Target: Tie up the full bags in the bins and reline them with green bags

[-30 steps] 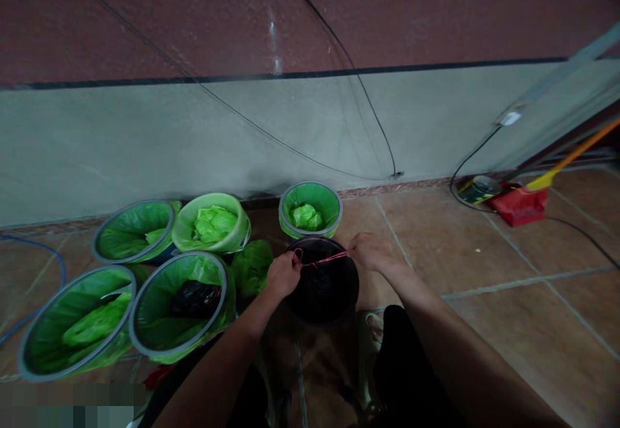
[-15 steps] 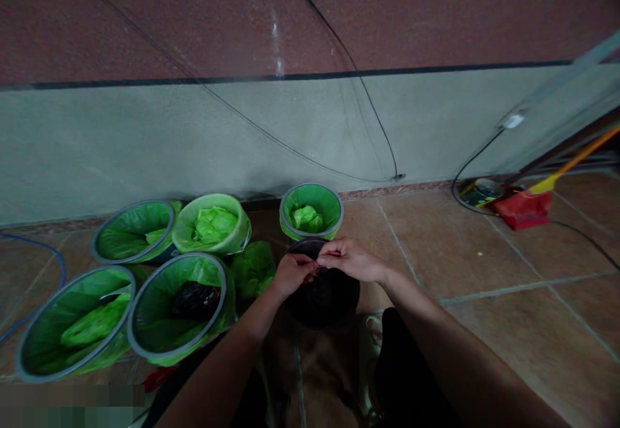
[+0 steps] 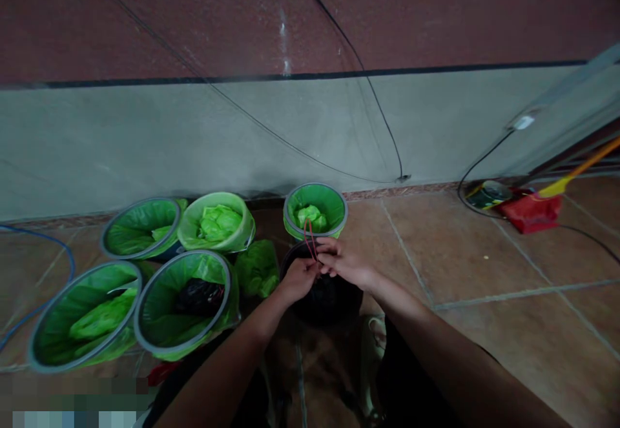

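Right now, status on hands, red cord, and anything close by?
Left hand pinching red cord; right hand close beside, grip unclear. Cord's loop up over black bin. Green-lined bin close behind.

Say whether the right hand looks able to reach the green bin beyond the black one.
Likely yes: the green bin stands open just beyond the right hand, though busy at the red string.
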`<state>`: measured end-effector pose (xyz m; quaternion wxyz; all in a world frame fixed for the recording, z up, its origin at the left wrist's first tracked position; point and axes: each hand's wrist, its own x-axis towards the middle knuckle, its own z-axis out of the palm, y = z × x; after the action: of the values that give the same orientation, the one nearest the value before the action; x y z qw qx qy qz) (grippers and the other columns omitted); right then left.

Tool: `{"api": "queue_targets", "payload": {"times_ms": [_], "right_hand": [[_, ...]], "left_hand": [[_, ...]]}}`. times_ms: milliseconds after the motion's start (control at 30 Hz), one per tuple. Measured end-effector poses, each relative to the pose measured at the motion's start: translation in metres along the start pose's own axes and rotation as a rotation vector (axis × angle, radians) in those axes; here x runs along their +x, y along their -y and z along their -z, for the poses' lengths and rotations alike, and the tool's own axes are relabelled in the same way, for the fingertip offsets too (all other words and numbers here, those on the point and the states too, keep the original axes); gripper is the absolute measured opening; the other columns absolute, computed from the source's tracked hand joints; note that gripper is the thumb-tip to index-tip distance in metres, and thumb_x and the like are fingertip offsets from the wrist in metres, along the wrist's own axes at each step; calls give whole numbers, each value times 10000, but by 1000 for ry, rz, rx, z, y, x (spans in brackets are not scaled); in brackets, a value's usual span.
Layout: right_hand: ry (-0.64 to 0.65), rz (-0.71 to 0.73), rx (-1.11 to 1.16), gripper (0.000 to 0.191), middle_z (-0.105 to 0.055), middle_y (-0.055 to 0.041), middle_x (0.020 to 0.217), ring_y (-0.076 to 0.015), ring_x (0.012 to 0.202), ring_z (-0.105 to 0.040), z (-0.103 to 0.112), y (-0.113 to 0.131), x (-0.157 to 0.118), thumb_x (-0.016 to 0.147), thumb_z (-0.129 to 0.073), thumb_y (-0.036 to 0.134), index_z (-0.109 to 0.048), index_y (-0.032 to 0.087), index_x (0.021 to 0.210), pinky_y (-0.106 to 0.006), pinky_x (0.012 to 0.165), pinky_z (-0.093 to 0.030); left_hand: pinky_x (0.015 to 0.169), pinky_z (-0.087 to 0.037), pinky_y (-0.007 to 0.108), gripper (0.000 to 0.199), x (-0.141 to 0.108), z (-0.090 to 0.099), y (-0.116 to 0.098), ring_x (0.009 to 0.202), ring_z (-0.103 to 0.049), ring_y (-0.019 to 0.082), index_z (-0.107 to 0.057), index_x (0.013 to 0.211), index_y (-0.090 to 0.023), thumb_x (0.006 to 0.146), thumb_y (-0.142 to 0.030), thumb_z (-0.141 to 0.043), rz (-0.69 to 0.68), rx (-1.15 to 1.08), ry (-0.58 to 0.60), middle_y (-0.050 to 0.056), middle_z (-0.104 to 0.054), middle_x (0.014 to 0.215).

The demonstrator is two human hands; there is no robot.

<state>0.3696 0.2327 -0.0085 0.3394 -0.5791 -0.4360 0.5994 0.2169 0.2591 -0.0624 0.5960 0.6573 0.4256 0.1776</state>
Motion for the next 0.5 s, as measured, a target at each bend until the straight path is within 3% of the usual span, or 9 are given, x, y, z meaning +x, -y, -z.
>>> {"api": "queue_targets", "payload": {"times_ms": [67,133,267,367,500], "right_hand": [[44,17,-211,441,-692,-70,1042,-96,605,-613,-6,-7,0,847,-523,153,-552,191,1285,-221,542,-480],[55,59,-440,475,-700,-101,1048,-142,722,-654,-11,-13,0,851,-477,110,-534,163,1320,-270,670,-516],[-34,117,-801,458,-699,-154,1080,-232,991,-655,-14,-15,-1,843,-484,99,-564,113,1294,-334,884,-474],[-52,112,-854,399,-708,-137,1031,-222,953,-662,-13,-15,-1,831,-491,88,-614,120,1209,-309,858,-464],[-26,86,-743,329,-712,-74,893,-169,805,-651,-12,-16,1,811,-518,88,-646,138,1110,-259,752,-457]], "left_hand": [[536,-367,233,357,2,2,1,521,-481,114,-632,650,-156,874,-373,-458,52,-42,-23,-7,-572,564],[536,-368,234,325,2,2,0,526,-491,116,-618,640,-161,862,-345,-468,81,-59,-44,-4,-580,571],[541,-365,240,288,0,0,-3,534,-511,125,-613,640,-169,856,-290,-465,82,16,-71,-13,-564,553],[554,-362,244,310,-3,-1,-7,548,-528,130,-602,633,-176,883,-269,-445,42,171,-117,-12,-565,552],[606,-386,243,229,-6,2,-12,638,-593,143,-623,766,-178,911,-218,-450,-4,436,-241,21,-653,694]]}}
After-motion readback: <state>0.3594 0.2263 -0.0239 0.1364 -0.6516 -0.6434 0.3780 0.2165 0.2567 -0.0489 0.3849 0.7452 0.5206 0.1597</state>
